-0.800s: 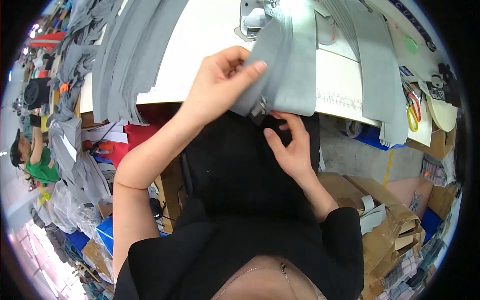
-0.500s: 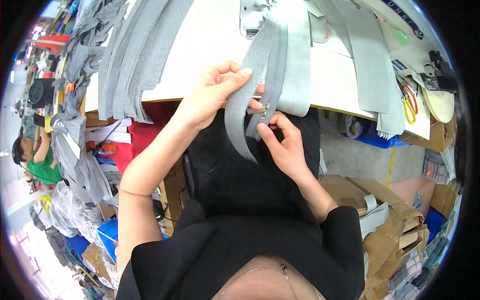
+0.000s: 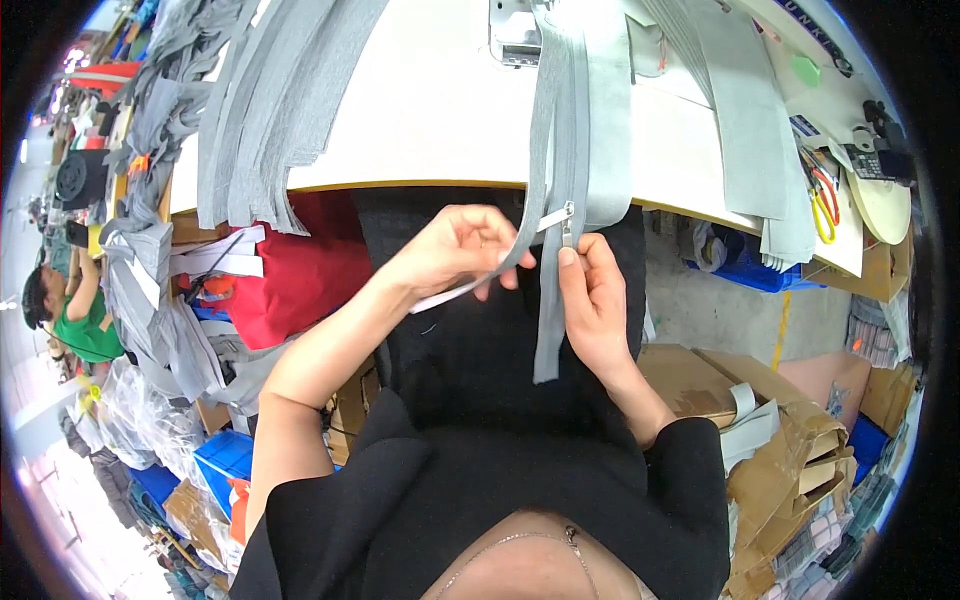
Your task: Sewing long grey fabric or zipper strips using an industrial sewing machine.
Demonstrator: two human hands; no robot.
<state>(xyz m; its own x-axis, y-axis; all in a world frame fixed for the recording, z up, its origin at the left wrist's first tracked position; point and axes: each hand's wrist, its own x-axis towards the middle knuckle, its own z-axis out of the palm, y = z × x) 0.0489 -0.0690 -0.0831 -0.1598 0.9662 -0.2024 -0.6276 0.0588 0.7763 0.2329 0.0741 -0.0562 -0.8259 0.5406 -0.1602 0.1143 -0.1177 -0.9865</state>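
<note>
A grey zipper (image 3: 548,330) runs down over the table's front edge from the sewing machine (image 3: 515,45), its lower end hanging loose. Near its middle sits a metal slider (image 3: 569,210) with pull tabs, one slanting left and one pointing down. My right hand (image 3: 598,300) is closed on the zipper, thumb and finger pinching at the lower pull tab. A grey fabric strip (image 3: 540,140) lies along the zipper's left side. My left hand (image 3: 455,250) pinches this strip and holds it bent away to the left. A wider pale grey panel (image 3: 608,150) lies to the right.
Stacks of grey strips (image 3: 275,120) lie on the white table (image 3: 420,120) at left. More pale panels (image 3: 740,130) hang over its edge at right, near scissors (image 3: 824,205). Cardboard boxes (image 3: 770,450) stand at lower right. A person in green (image 3: 88,320) is far left.
My left hand has moved lower, folding the strip away leftward. My right hand has shifted slightly right and down. The zipper's lower end now hangs straighter and further down, its slider uncovered.
</note>
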